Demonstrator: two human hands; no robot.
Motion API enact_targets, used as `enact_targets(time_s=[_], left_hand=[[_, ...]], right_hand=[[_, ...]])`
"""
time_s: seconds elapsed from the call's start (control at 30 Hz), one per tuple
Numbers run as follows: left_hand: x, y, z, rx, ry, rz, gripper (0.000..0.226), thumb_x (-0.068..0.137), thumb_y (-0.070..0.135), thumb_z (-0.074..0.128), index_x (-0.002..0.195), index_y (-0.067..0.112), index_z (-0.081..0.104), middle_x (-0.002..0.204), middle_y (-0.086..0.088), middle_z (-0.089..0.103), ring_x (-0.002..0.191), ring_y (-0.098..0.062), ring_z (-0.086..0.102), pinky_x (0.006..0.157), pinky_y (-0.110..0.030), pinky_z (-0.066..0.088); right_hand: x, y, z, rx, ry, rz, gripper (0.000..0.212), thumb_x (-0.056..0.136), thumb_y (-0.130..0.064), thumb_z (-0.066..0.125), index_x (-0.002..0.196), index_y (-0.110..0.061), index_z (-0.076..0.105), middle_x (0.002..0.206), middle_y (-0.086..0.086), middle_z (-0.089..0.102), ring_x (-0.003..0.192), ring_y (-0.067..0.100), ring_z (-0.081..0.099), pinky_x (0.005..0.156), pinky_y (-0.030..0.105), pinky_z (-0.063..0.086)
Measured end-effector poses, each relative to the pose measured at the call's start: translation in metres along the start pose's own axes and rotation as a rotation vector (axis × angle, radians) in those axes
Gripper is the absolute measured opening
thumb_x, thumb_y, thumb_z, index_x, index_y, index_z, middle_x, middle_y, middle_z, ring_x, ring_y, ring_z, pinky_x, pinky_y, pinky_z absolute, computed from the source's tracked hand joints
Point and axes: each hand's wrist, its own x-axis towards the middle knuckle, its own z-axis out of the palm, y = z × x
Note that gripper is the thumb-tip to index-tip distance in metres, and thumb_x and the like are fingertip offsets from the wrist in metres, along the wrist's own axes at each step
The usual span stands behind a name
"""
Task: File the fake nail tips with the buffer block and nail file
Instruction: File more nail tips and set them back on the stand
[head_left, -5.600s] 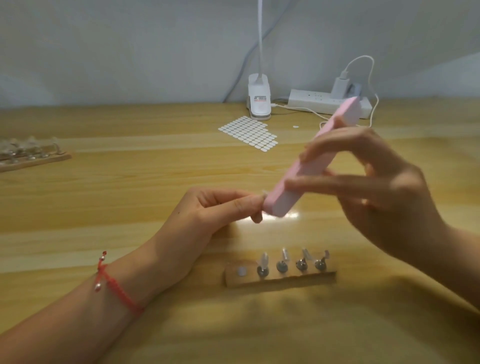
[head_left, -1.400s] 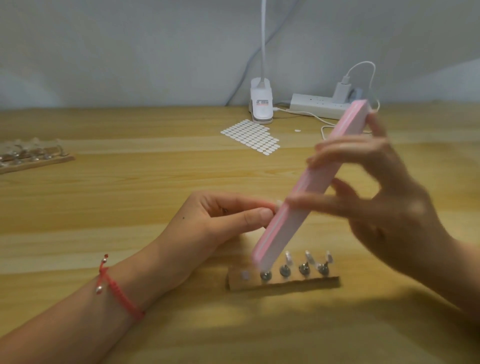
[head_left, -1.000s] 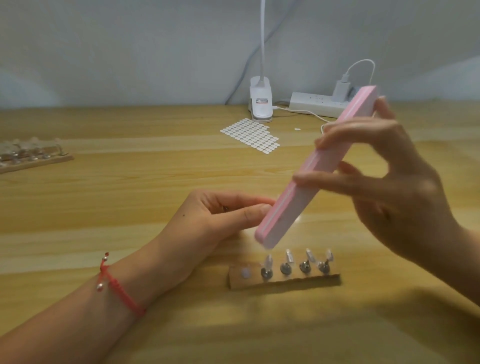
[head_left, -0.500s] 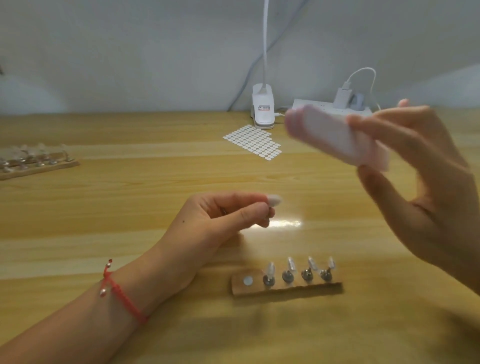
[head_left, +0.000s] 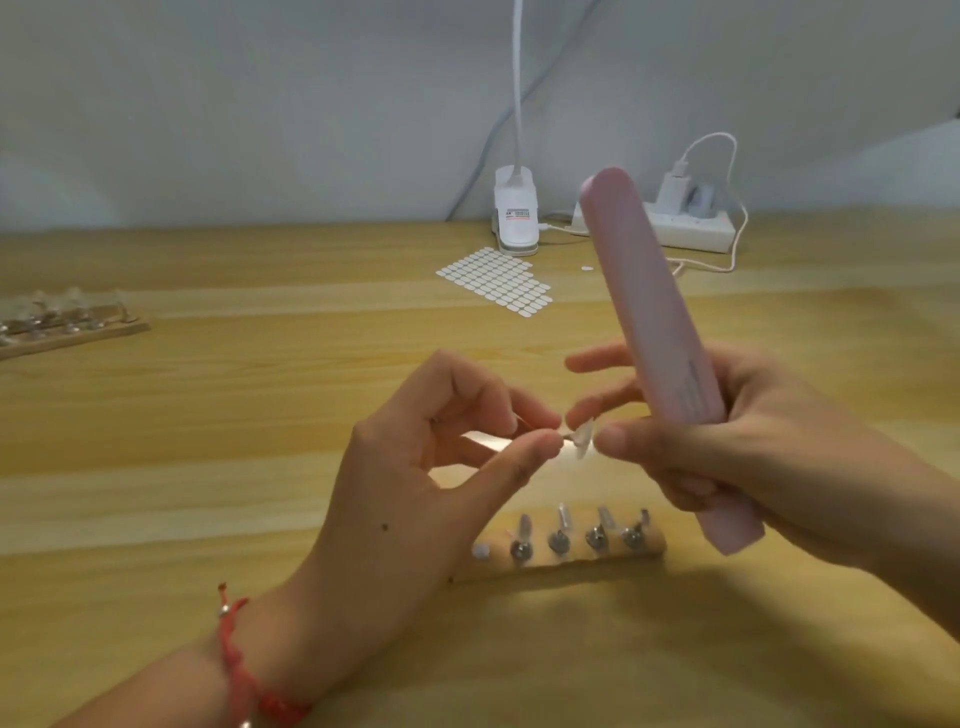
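Note:
My left hand (head_left: 415, 467) pinches the small metal stem of a clear fake nail tip (head_left: 583, 440) between thumb and forefinger, above the table. My right hand (head_left: 737, 452) grips the long pink buffer block (head_left: 654, 322), which stands nearly upright in the palm. The right thumb and forefinger also close on the nail tip from the right. Below the hands lies a wooden holder strip (head_left: 571, 545) with several more nail tips standing on metal mounts and one bare white spot at its left end.
A second wooden strip with clear tips (head_left: 67, 325) lies at the far left. A sheet of white adhesive tabs (head_left: 496, 280), a white clip lamp base (head_left: 515, 218) and a white power strip with a charger (head_left: 685, 223) sit at the back of the wooden table (head_left: 208, 415).
The buffer left the nail tip, swung up and now stands upright in my right hand. My right fingers came in and touch the tip that my left hand holds.

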Motion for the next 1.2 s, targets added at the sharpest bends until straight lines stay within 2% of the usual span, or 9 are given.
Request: enact_targets(time_s=[0.17,0.33,0.43,0.63,0.87,1.0,1.1,1.2], left_hand=[[-0.003,0.003,0.001,0.048,-0.012,0.046,0.024,0.08,0.017,0.073,0.079,0.019,0.049,0.089,0.007,0.071,0.082,-0.012,0.071,0.065,-0.022,0.057],[-0.004,0.007,0.001,0.118,-0.019,0.146,0.024,0.08,0.014,0.072,0.078,0.021,0.049,0.089,0.007,0.068,0.084,-0.01,0.069,0.071,-0.016,0.053],[-0.004,0.007,0.002,0.156,-0.029,0.188,0.021,0.082,0.015,0.069,0.077,0.019,0.049,0.089,0.007,0.067,0.085,-0.012,0.068,0.073,-0.017,0.052],[-0.003,0.004,0.001,0.249,-0.037,0.306,0.029,0.083,0.008,0.07,0.071,0.015,0.044,0.088,-0.003,0.067,0.084,-0.013,0.067,0.073,-0.025,0.053],[-0.003,0.0,0.002,0.318,-0.019,0.361,0.033,0.08,0.004,0.072,0.07,0.012,0.043,0.087,0.0,0.066,0.083,-0.01,0.066,0.077,-0.02,0.049],[-0.002,-0.004,0.0,0.373,0.001,0.366,0.033,0.081,0.007,0.075,0.071,0.013,0.044,0.085,0.005,0.066,0.085,-0.008,0.066,0.094,-0.031,0.049],[-0.002,-0.004,-0.001,0.373,0.016,0.355,0.032,0.081,0.01,0.074,0.072,0.014,0.044,0.085,0.007,0.066,0.084,-0.014,0.066,0.091,-0.037,0.05],[-0.003,-0.004,-0.001,0.354,0.006,0.359,0.03,0.083,0.012,0.072,0.073,0.016,0.044,0.086,0.008,0.067,0.085,-0.014,0.066,0.092,-0.038,0.049]], right_hand=[[-0.001,-0.001,0.0,0.029,-0.019,0.027,0.034,0.061,-0.026,0.091,0.091,-0.031,0.076,0.083,0.001,0.073,0.042,0.007,0.042,0.043,0.018,0.04],[-0.002,0.0,0.001,0.111,-0.085,0.067,0.027,0.062,-0.024,0.087,0.086,-0.031,0.076,0.076,-0.003,0.07,0.041,0.005,0.042,0.043,0.017,0.039],[-0.002,0.002,0.003,0.202,-0.114,0.089,0.025,0.067,-0.018,0.089,0.085,-0.03,0.076,0.077,-0.002,0.069,0.04,0.005,0.04,0.041,0.017,0.038],[-0.002,0.003,0.007,0.401,-0.136,0.168,0.022,0.063,-0.015,0.078,0.082,-0.028,0.074,0.067,-0.006,0.062,0.039,0.002,0.039,0.039,0.014,0.034],[-0.005,0.001,0.011,0.412,-0.113,0.148,0.018,0.071,-0.011,0.075,0.082,-0.025,0.071,0.063,-0.005,0.06,0.037,0.002,0.038,0.038,0.014,0.034],[-0.006,0.003,0.015,0.351,-0.053,0.089,0.018,0.077,-0.008,0.076,0.08,-0.025,0.07,0.063,-0.006,0.059,0.038,0.004,0.037,0.039,0.016,0.034],[-0.006,0.003,0.016,0.283,-0.022,0.017,0.016,0.07,-0.012,0.077,0.076,-0.024,0.069,0.076,0.002,0.059,0.039,0.006,0.037,0.04,0.017,0.035],[-0.006,0.002,0.016,0.243,-0.01,-0.002,0.015,0.068,-0.015,0.077,0.076,-0.025,0.069,0.08,0.002,0.06,0.039,0.006,0.037,0.04,0.018,0.035]])
